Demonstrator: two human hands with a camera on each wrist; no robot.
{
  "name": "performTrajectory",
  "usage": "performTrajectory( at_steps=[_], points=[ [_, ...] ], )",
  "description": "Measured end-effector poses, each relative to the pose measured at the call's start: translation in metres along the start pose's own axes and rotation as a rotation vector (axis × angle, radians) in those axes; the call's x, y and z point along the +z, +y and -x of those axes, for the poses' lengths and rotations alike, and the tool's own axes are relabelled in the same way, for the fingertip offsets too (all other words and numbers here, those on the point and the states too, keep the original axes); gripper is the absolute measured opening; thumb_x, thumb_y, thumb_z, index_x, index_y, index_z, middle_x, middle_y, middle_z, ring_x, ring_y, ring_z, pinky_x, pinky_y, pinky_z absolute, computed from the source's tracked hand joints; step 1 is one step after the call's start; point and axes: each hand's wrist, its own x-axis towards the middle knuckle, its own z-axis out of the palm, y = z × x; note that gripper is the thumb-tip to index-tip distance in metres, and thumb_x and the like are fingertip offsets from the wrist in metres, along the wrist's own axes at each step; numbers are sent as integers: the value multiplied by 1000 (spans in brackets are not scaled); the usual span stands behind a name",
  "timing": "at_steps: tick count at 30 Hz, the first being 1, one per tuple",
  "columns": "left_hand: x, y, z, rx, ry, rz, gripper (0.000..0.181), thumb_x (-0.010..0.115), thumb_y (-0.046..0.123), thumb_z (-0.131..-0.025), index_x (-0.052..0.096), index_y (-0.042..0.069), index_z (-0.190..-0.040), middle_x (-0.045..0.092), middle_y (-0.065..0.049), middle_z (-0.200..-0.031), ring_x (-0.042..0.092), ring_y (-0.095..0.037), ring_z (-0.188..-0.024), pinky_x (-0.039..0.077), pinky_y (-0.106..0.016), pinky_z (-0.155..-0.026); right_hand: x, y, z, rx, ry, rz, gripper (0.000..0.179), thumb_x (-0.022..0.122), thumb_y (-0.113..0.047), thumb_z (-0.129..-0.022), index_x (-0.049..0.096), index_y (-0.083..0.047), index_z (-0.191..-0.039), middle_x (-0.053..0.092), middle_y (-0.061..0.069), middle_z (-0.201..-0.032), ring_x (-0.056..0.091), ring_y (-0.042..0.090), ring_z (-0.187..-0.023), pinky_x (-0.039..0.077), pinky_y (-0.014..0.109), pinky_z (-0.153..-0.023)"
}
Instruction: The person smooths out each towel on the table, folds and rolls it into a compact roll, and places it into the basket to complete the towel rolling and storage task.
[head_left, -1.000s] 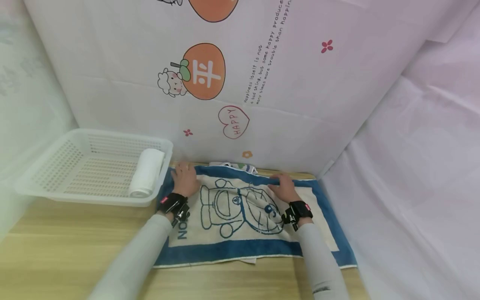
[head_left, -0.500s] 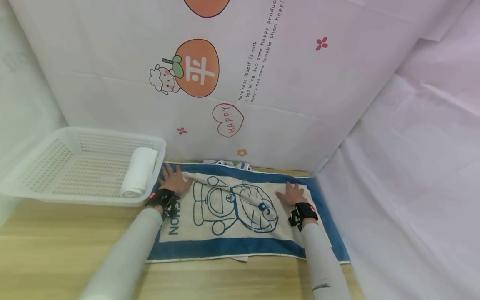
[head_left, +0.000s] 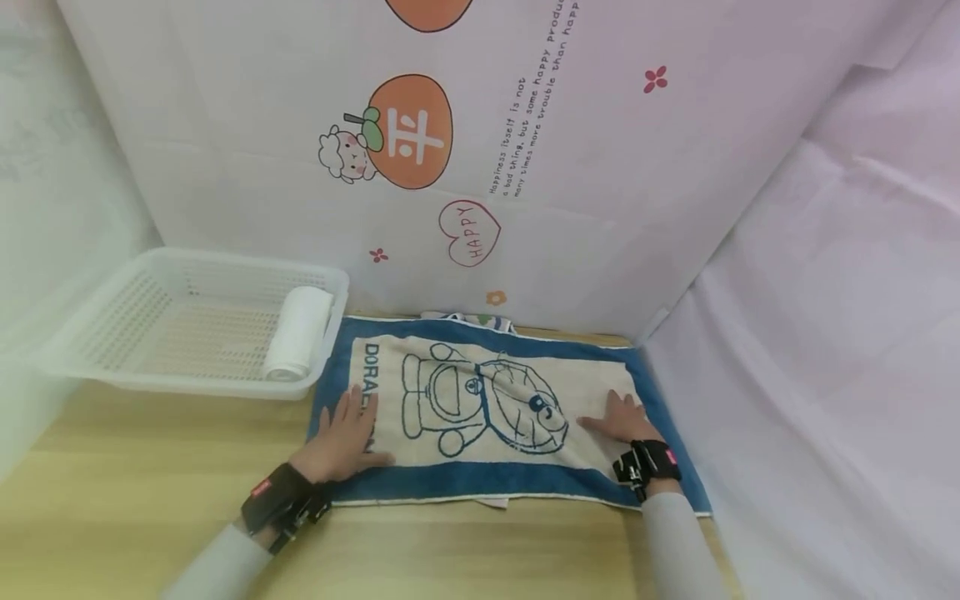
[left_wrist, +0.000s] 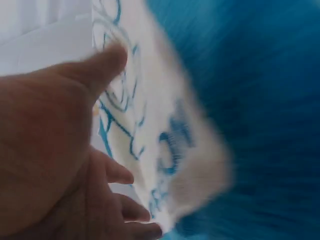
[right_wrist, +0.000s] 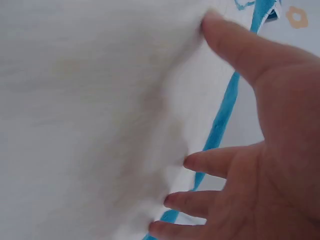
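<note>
A cream towel (head_left: 592,379) with a blue border and a blue cartoon outline lies spread out on the wooden table. My left hand (head_left: 337,442), fingers spread, is over its near left corner, across the printed letters. Toward the right end, my right hand (head_left: 622,418) touches the cream part with thumb and fingers apart. In the left wrist view the thumb (left_wrist: 112,57) and fingers are spread beside the towel's lettering, which is blurred. The right wrist view has the fingertips (right_wrist: 190,161) right at the cream cloth. Neither hand grips anything.
A white plastic basket (head_left: 112,382) holding a rolled white towel (head_left: 300,333) stands at the left. Patterned cloth (head_left: 480,320) shows behind the towel's far edge, and a pale scrap (head_left: 492,502) peeks out under the near edge. White sheeting (head_left: 825,375) closes in the right side.
Both hands have slid from the towel's far edge toward the near side, the left farther. The fingers have spread out, and the wrinkles in the cloth are flatter.
</note>
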Motion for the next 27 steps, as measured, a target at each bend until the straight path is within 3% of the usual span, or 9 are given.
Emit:
performTrajectory(
  at_steps=[3, 7, 15, 23, 27],
  points=[
    [3, -6, 13, 44, -20, -9, 113, 81, 49, -82, 21, -12, -155, 3, -43, -159, 6, -61, -147, 12, -78, -113, 0, 7, 10, 24, -28, -13, 116, 58, -73, -88, 18, 13, -154, 17, 46, -155, 17, 69, -139, 27, 79, -106],
    [4, -17, 18, 79, -20, -38, 116, 85, 48, -76, 24, -15, -152, 5, -46, -157, 7, -63, -146, 13, -78, -112, 1, 13, 17, 23, -28, -37, 121, 56, -77, -86, 14, 13, -155, 11, 46, -156, 12, 69, -140, 24, 79, -108],
    [-4, -33, 26, 118, -37, -39, 123, 88, 47, -72, 21, -15, -153, 4, -45, -158, 7, -62, -146, 13, -78, -112, 5, 19, 15, 41, -19, -51, 127, 57, -81, -83, 12, 13, -156, 10, 44, -158, 11, 66, -143, 20, 77, -112],
    [-6, -39, 38, 150, -9, -35, 123, 88, 49, -72, 22, -16, -152, 6, -46, -157, 9, -63, -145, 15, -79, -110, 13, 24, 9, 51, -15, -44, 128, 58, -81, -82, 13, 14, -155, 9, 44, -158, 11, 65, -143, 19, 76, -112],
    [-4, -41, 41, 161, 20, -41, 119, 87, 50, -73, 25, -15, -152, 10, -46, -157, 12, -63, -145, 17, -77, -112, 13, 26, 17, 10, -4, -35, 121, 58, -75, -87, 17, 17, -153, 18, 45, -155, 15, 63, -143, 22, 73, -114]
  ],
)
